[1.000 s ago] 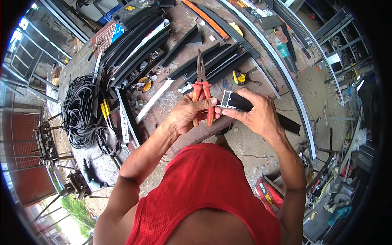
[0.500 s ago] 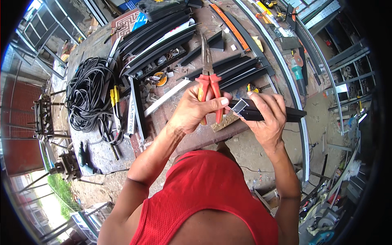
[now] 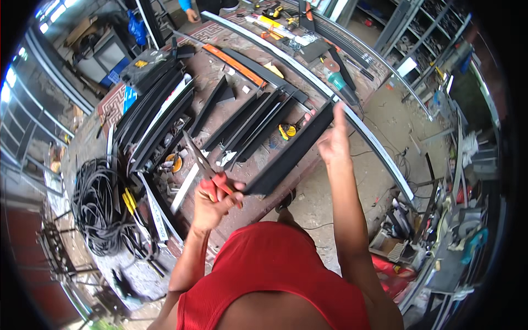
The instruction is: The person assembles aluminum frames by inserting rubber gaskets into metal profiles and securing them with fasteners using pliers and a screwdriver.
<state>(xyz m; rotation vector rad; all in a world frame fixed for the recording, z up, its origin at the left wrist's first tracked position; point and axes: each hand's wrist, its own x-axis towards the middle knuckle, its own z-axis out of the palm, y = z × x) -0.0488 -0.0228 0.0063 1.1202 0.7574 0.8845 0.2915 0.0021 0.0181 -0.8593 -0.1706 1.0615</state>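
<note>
My left hand point(image 3: 210, 209) is closed round the red handles of long-nose pliers point(image 3: 204, 165), whose jaws point up and away to the left. A black metal profile point(image 3: 294, 151) slants across in front of me, its near end beside the fingers of my left hand; whether they touch it I cannot tell. Toward the far end, my right hand point(image 3: 335, 140) grips the profile, with fingertips showing on its other side. Below it on the table lie several similar black profiles point(image 3: 250, 126) and a small yellow tape measure point(image 3: 287, 131).
Coiled black cable point(image 3: 96, 203) lies at the left, next to yellow-handled cutters point(image 3: 130, 206). An orange bar point(image 3: 234, 64) lies at the back. A long pale strip point(image 3: 308, 66) runs along the table's right, near a green angle grinder point(image 3: 336, 80). Another person's hand point(image 3: 192, 15) shows at the far edge.
The black profile has swung from pointing away at my right to lying slantwise between my hands. My left hand and the pliers moved left and nearer; the right hand shifted up along the profile.
</note>
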